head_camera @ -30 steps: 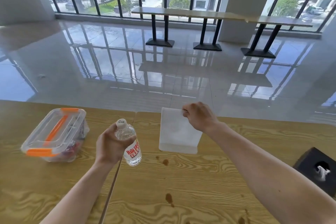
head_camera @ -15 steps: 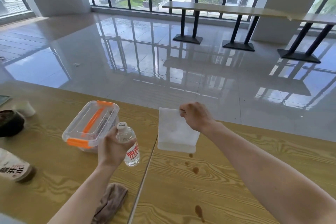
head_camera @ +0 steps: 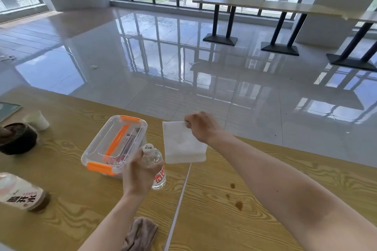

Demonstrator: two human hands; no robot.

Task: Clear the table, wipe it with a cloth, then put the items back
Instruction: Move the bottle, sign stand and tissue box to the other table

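The left hand (head_camera: 140,171) is wrapped around a small water bottle (head_camera: 156,169), fingers closed on its body, holding it upright just in front of the clear storage box (head_camera: 114,144) with orange clasps. Right of that box, the right hand (head_camera: 201,127) pinches the top edge of a white plastic stand (head_camera: 182,144), which sits upright on the wooden table (head_camera: 234,220). The cloth (head_camera: 140,233) lies crumpled on the table nearer the person than the box. Left of the box sit a dark bowl (head_camera: 17,138), a pale cup (head_camera: 37,120) and a labelled bottle (head_camera: 21,191) on its side. Brown stains (head_camera: 237,204) mark the wood right of the box
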